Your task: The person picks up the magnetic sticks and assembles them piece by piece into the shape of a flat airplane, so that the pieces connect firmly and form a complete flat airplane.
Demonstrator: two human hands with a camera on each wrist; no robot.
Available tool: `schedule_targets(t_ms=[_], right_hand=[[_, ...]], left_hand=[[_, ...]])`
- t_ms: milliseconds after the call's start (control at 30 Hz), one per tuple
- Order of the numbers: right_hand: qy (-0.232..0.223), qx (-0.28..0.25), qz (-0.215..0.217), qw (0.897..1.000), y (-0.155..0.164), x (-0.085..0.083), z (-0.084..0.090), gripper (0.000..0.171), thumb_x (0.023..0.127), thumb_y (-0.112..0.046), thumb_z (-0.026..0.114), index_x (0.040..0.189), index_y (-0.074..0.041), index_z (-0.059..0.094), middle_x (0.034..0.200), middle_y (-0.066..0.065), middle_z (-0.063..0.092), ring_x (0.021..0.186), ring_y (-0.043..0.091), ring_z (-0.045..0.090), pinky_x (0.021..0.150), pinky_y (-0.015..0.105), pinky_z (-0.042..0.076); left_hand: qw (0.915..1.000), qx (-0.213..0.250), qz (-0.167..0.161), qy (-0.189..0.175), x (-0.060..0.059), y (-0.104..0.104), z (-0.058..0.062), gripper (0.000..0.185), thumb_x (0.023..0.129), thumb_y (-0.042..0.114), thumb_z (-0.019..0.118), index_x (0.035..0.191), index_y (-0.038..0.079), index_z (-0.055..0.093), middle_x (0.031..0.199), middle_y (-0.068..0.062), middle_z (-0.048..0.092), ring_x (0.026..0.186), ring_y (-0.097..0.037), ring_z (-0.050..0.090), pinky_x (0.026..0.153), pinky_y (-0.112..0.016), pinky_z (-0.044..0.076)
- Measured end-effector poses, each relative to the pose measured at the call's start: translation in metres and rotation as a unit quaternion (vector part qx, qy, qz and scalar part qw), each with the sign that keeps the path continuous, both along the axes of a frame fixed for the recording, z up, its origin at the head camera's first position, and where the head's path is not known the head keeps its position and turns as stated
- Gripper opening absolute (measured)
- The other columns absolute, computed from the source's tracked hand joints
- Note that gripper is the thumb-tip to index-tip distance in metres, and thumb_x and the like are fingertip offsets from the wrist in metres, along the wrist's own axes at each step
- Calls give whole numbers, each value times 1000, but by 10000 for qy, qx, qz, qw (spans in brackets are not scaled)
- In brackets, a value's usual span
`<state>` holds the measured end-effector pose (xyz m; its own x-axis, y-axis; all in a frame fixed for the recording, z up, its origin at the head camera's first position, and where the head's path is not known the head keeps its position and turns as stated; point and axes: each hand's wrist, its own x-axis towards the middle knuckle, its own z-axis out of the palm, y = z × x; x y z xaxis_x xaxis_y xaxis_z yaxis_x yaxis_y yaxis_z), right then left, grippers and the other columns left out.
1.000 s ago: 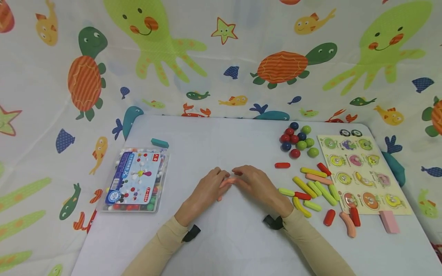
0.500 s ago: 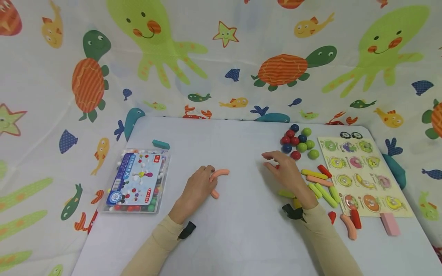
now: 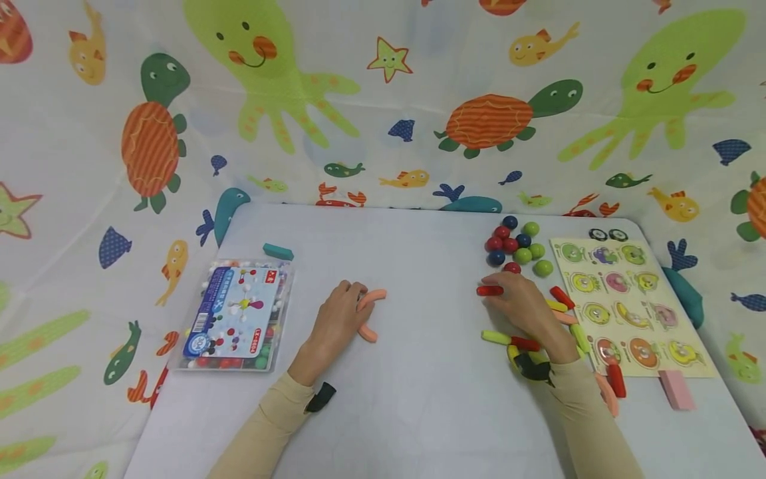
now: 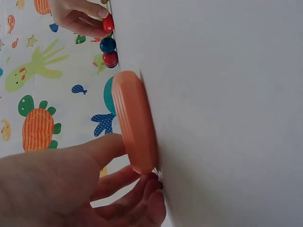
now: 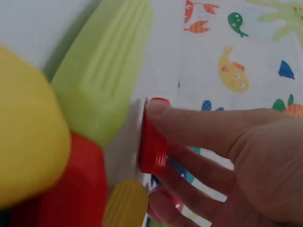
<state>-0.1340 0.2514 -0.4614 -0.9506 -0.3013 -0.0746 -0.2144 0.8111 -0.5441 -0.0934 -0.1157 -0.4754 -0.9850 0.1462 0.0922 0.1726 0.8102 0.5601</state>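
Observation:
In the head view my left hand (image 3: 336,318) grips a salmon-coloured curved stick (image 3: 372,297) at mid-table; a second salmon end (image 3: 368,333) shows below the fingers, and the part between is hidden. The left wrist view shows a ridged salmon stick (image 4: 134,123) between thumb and fingers, close by the white tabletop. Over on the right, my right hand (image 3: 522,303) pinches a short red stick (image 3: 489,291), its thumb on one end of the red stick (image 5: 155,137) in the right wrist view. A light-green stick (image 3: 495,338) joined to a red one lies below that hand.
Red, blue and green balls (image 3: 522,255) cluster just behind the right hand. A wooden fruit puzzle board (image 3: 652,320) lies at right, with a pink block (image 3: 677,390) by its corner. At left stand a clear-lidded box (image 3: 233,313) and a teal block (image 3: 278,251).
My right hand has let go of the salmon piece, moved right and taken the short red stick. My left hand has shifted a little left, still holding the salmon piece.

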Motion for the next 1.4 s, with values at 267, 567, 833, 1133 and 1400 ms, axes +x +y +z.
schedule_targets(t_ms=[267, 567, 833, 1133, 1400], right_hand=[[289, 23, -8, 9996, -4, -3, -6, 31, 91, -6, 75, 121, -6, 72, 111, 12, 73, 98, 27, 61, 87, 46, 54], [549, -146, 321, 9979, -41, -4, 6, 32, 90, -10, 77, 121, -7, 72, 113, 11, 73, 101, 26, 64, 88, 46, 57], [550, -511, 1042, 9917, -107, -5, 8, 29, 87, -11, 80, 115, -9, 75, 105, 5, 75, 94, 19, 66, 88, 40, 58], [428, -567, 1371, 9880, -140, -6, -4, 24, 88, -11, 80, 111, -8, 76, 99, 3, 75, 87, 14, 65, 83, 35, 57], [318, -583, 1381, 9882, -148, -9, -8, 24, 87, -10, 80, 111, -7, 76, 98, 4, 74, 85, 14, 64, 83, 33, 57]], left_hand=[[9998, 172, -131, 10, -1, 0, -2, 21, 95, 15, 71, 110, 0, 71, 86, -7, 58, 69, -16, 51, 63, -30, 47], [9994, 312, -156, -80, -4, -2, -1, 19, 95, 17, 73, 105, 2, 70, 86, -6, 57, 69, -15, 49, 64, -28, 45], [9991, 381, -181, -103, -4, 0, -1, 15, 93, 15, 74, 100, 2, 69, 85, -5, 57, 70, -15, 50, 63, -27, 43], [9990, 366, -256, -88, -4, 1, -2, 13, 93, 14, 74, 98, 4, 68, 84, -5, 56, 70, -14, 49, 63, -26, 42], [9988, 408, -261, -114, -4, 2, -1, 18, 91, 12, 75, 104, 2, 68, 83, -5, 55, 67, -14, 47, 58, -24, 40]])
